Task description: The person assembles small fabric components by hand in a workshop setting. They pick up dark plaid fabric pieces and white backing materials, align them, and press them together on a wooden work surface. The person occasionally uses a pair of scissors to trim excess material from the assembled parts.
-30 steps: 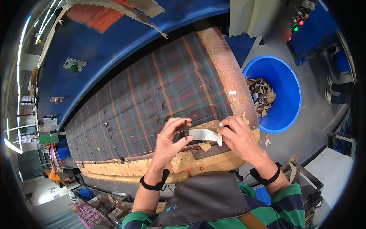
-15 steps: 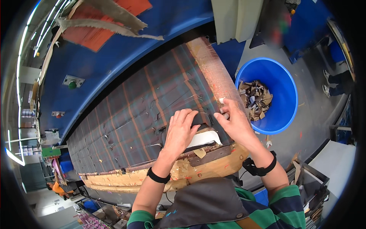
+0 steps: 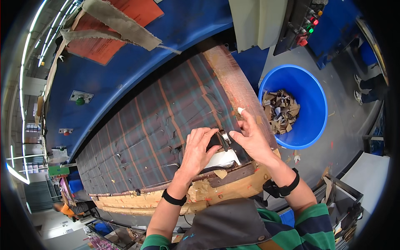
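Brown and smooth, the apron [image 3: 227, 223] hung near six o'clock, with a striped sleeve [image 3: 312, 225] between four and five. Past it ran the board's wood edge [image 3: 158, 198], and at its inner side lay a tan scrap [image 3: 221, 173]. Just beyond, at five o'clock from the middle of the view, a white piece [image 3: 223, 159] rested on the board, partly behind the left hand.

That left hand [image 3: 196, 152] bent its fingers and thumb round a dark strip [image 3: 223, 141], seemingly gripping it near its ends; such a hold probably steadied so thin a thing while its side faced the right hand. Something shiny [image 3: 226, 135] showed at the strip, though whether it was part of it could not be told. From three o'clock the right hand [image 3: 256, 139] faced it, thumb and index finger spread, the latter raised toward eleven with a white tip [image 3: 240, 110]. Whether the thumb touched the strip, or the curled fingers held anything, could not be told.

Plaid cloth [image 3: 154, 121] covered the board up toward noon. Between two and three stood a blue bin [image 3: 312, 104] of scraps [image 3: 281, 114], beside the board's end, presumably for easy reach. Farther off were a blue machine [image 3: 112, 79] at ten, lit buttons [image 3: 308, 27] past one, and a person in orange [image 3: 66, 209] at eight.
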Available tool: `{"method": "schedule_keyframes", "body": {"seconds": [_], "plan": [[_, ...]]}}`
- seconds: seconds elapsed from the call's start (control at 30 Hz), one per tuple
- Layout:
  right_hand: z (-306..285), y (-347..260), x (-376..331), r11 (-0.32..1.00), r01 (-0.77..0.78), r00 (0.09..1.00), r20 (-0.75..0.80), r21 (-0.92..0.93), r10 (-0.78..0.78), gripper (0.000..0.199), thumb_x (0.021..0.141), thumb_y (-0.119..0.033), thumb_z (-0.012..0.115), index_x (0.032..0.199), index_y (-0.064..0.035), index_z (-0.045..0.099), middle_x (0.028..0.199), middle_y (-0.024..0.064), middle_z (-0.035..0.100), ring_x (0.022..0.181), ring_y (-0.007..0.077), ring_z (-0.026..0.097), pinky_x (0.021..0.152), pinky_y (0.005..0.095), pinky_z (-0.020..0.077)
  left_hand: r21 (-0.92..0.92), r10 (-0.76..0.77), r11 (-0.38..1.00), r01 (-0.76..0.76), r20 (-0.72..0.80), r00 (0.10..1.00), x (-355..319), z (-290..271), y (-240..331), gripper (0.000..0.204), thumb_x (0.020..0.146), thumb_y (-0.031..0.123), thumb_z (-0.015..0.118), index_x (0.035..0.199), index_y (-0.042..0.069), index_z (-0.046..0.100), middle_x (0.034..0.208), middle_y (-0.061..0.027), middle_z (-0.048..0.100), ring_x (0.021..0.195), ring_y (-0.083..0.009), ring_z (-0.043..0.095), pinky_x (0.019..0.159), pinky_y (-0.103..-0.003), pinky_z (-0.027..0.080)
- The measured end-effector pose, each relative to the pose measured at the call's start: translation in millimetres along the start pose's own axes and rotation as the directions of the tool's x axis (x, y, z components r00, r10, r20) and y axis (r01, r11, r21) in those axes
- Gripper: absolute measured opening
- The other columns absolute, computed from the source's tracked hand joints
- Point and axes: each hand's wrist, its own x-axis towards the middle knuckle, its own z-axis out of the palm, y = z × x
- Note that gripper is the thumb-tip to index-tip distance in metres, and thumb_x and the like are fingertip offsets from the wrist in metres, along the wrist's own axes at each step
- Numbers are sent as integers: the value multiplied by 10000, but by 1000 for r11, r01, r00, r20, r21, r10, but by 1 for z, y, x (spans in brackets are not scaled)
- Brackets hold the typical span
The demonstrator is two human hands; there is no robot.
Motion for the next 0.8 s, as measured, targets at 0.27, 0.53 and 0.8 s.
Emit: {"method": "schedule_keyframes", "body": {"seconds": [0.27,0.53,0.8], "plan": [[-5,5,-2,998,-6,998,-63,-56,3,751,999,-20,637,1602,17,191,1266,122,579,1115,173,618,951,308,514,-358,-128,924,137,49,991,-7,-9,-13,528,814,5,759,1325,75,643,1298,-92,629,1222,-257,593,1053,-380,473],[-1,-7,-13,899,152,960,-154,-411,-233,608,968,-122,687,1487,14,402,1251,162,588,1082,256,637,923,370,534,-803,-166,554,220,152,974,-13,-21,-30,505,926,10,724,1413,26,592,1303,-67,592,1238,-173,580,1079,-325,470],[30,-27,-13,532,567,792,239,-629,-561,434,856,-169,799,1232,-30,630,1243,173,554,1217,378,527,1030,463,461,-778,-94,576,250,240,966,-11,-26,-29,507,938,67,750,1416,4,591,1279,-46,584,1200,-145,571,1044,-292,475]]}}
